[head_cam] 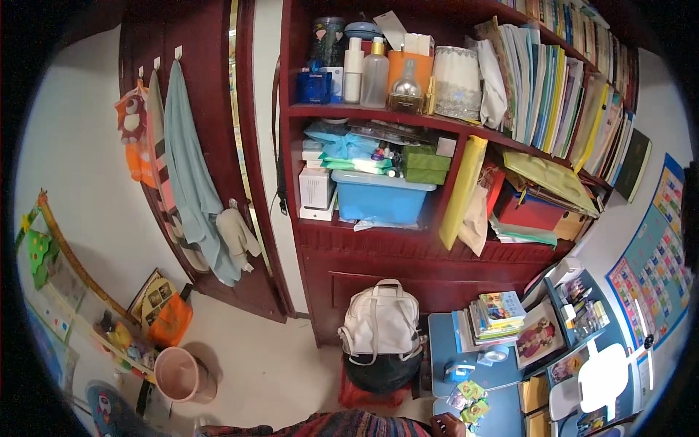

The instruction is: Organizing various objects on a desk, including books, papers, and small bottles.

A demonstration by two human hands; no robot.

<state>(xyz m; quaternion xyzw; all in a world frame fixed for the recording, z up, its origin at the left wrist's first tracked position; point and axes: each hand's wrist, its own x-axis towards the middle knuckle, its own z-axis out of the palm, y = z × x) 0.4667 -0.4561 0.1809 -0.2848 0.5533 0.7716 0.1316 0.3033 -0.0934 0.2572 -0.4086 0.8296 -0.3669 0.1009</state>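
At the bottom edge, right of centre, my right hand (448, 425) is partly cut off beside the blue desk (494, 407); whether it holds anything cannot be told. A striped knitted sleeve (355, 426) runs along the bottom edge. My left hand is out of view. Just right of my right hand, small green and yellow packets (474, 404) lie on the desk. Behind them are a small blue and white object (458, 372), a light blue tape-like roll (494, 354) and a stack of books (497, 317). Left of the desk, a white backpack (380, 322) rests on a black rounded object (382, 373).
A dark red shelf unit (371, 240) holds bottles, a blue plastic box (382, 198) and books. A pink bin (184, 377) stands on the floor at left. Towels hang on the dark red door (207, 82). A lit white lamp (603, 377) is over the desk's right side.
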